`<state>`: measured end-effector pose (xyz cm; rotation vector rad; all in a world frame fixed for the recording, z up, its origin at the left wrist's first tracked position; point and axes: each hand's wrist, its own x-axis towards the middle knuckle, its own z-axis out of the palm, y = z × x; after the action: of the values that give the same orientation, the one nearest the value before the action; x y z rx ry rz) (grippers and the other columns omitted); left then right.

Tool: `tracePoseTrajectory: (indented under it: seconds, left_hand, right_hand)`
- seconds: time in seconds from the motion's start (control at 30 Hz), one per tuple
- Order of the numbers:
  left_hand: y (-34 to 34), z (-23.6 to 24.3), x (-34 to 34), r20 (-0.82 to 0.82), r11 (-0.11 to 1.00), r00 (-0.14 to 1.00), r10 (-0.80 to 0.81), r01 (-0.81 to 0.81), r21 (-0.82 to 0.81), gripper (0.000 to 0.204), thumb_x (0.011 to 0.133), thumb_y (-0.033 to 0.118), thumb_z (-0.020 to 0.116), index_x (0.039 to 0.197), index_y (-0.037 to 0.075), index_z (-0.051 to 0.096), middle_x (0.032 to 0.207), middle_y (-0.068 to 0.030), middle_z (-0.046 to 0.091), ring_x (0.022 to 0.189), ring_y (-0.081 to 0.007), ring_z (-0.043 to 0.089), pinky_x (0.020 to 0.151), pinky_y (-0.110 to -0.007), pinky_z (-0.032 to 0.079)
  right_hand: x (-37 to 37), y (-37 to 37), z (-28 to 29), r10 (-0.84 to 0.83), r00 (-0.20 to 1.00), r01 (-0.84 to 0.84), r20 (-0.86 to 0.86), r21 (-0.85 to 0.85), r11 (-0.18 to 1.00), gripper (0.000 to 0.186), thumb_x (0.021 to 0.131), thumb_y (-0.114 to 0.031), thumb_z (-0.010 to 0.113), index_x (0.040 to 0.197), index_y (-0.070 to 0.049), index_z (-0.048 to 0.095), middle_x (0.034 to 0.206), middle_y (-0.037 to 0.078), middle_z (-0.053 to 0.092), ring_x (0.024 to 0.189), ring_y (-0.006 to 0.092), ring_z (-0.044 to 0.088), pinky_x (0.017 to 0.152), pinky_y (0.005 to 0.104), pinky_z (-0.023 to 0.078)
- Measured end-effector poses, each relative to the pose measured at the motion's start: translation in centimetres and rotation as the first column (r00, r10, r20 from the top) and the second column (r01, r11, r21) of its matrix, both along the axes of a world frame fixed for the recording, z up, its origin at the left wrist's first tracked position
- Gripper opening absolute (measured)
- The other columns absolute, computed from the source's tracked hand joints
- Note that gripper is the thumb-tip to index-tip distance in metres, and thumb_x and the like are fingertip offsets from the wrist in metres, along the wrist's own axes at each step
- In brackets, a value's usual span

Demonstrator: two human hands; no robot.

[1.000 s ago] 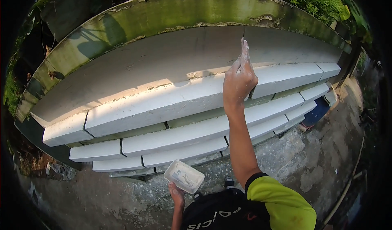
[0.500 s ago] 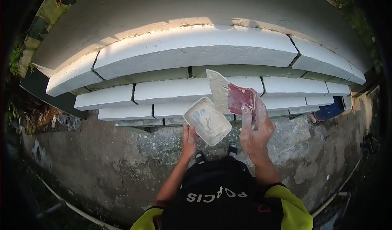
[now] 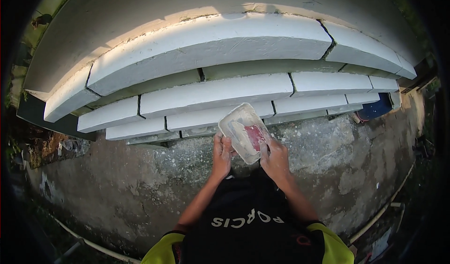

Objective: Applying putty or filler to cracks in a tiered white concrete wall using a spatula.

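Red scraper (image 3: 253, 136) partly hidden by right fingers (image 3: 265, 150), yellow sleeves (image 3: 161, 250) cut off below

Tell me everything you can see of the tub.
The tub is shallow, rectangular, with rounded corners; it looks like whitish plastic, its inside smeared pale. Open side up, it is held slantwise in front of the shirt. The left hand's grip holds its left side; the red scraper shows within its rim. Whether the right hand's grip, on the scraper, touches the tub is unclear.
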<state>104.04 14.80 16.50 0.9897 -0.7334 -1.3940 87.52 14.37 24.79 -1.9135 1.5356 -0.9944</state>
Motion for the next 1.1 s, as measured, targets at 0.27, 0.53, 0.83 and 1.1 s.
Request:
tracePoseTrajectory:
  seconds: [0.27, 0.53, 0.83, 1.1]
  left_hand:
    - [-0.3, -0.4, -1.9, 0.022, 1.0, 1.0, 0.001, -0.001, 0.004, 0.045, 0.101, 0.036, 0.043, 0.133, 0.007, 0.03, 0.118, -0.0085, 0.053, 0.1, -0.0157, 0.06, 0.075, -0.031, 0.056]
    - [-1.4, -1.7, -3.0, 0.04, 0.999, 0.999, 0.012, -0.013, 0.03, 0.041, 0.101, 0.036, 0.042, 0.131, 0.01, 0.033, 0.116, -0.0076, 0.054, 0.097, -0.016, 0.061, 0.073, -0.032, 0.057]
    - [1.0, -3.7, -2.1, 0.016, 0.986, 0.994, 0.11, -0.112, 0.125, 0.038, 0.101, 0.035, 0.041, 0.128, 0.01, 0.035, 0.117, -0.0113, 0.055, 0.099, -0.0242, 0.063, 0.077, -0.041, 0.058]
    - [3.4, -6.0, -0.6, 0.057, 0.978, 0.987, 0.153, -0.16, 0.137, 0.031, 0.102, 0.031, 0.04, 0.125, 0.011, 0.036, 0.12, -0.0108, 0.052, 0.104, -0.0258, 0.061, 0.078, -0.045, 0.058]
  right_hand:
    - [-1.9, -1.6, -1.5, 0.111, 0.99, -0.114, 0.092, 0.029, 0.993, 0.03, 0.085, -0.004, 0.056, 0.114, 0.005, 0.059, 0.092, 0.027, 0.064, 0.081, 0.0399, 0.065, 0.072, 0.0408, 0.051]
    - [-5.2, -4.1, -4.7, 0.0, 0.832, -0.15, 0.554, 0.226, 0.962, 0.035, 0.09, -0.002, 0.053, 0.124, 0.007, 0.053, 0.107, 0.019, 0.066, 0.092, 0.0219, 0.066, 0.084, 0.0328, 0.051]
    - [-8.4, -3.5, 1.5, -0.205, 0.172, -0.405, 0.964, 0.259, 0.877, 0.049, 0.09, 0.007, 0.045, 0.138, 0.005, 0.032, 0.134, 0.017, 0.048, 0.12, 0.0224, 0.052, 0.104, 0.0365, 0.042]
    - [-9.9, -8.6, 12.9, 0.11, 0.959, 0.076, 0.26, -0.612, 0.787, 0.049, 0.085, 0.011, 0.051, 0.133, 0.008, 0.04, 0.126, 0.024, 0.054, 0.115, 0.0349, 0.057, 0.095, 0.0427, 0.049]
